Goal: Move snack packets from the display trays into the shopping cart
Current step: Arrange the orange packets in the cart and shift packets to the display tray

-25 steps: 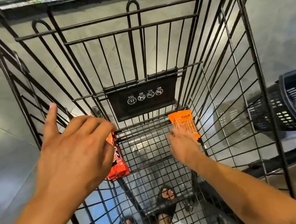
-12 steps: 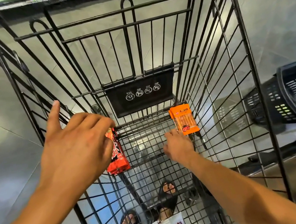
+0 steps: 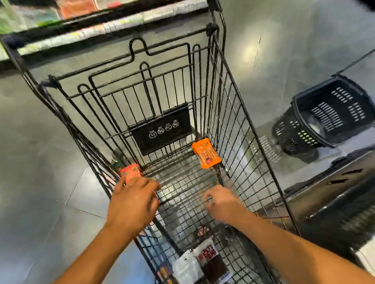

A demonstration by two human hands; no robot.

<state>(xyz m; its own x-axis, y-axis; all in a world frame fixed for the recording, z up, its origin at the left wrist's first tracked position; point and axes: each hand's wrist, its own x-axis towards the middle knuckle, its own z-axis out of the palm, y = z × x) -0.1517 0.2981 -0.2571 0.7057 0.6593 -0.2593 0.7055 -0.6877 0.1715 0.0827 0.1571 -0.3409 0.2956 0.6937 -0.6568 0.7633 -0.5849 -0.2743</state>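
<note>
Nearest the camera, behind both wrists: a loose pile of packets [image 3: 202,264], white and dark, lies on the wire floor of the shopping cart [image 3: 225,111]. Print is too blurred to read.

Both forearms reach forward into the cart from its near end.

Left hand [image 3: 133,204]: back of hand up, fingers curled down over the near end of a red packet [image 3: 131,172], holding it. The packet's far end sticks out just beyond the fingertips, close against the cart's left wall at the far-left corner of the floor.

Right hand [image 3: 223,202]: low inside the cart, fingers loosely bent and slightly apart, holding nothing. It is level with the left hand, with bare wire floor between them.

Orange packet [image 3: 206,153]: ahead of the right hand and apart from it, in the far-right corner of the cart floor, beside the right wall.

Black placard [image 3: 161,131]: beyond both hands, on the far wire panel, with four white round symbols.

Black basket [image 3: 324,115]: outside the cart, well to the right of the right hand, tipped on its side.

Farthest: a blurred shelf [image 3: 85,0] past the cart's far rim.
</note>
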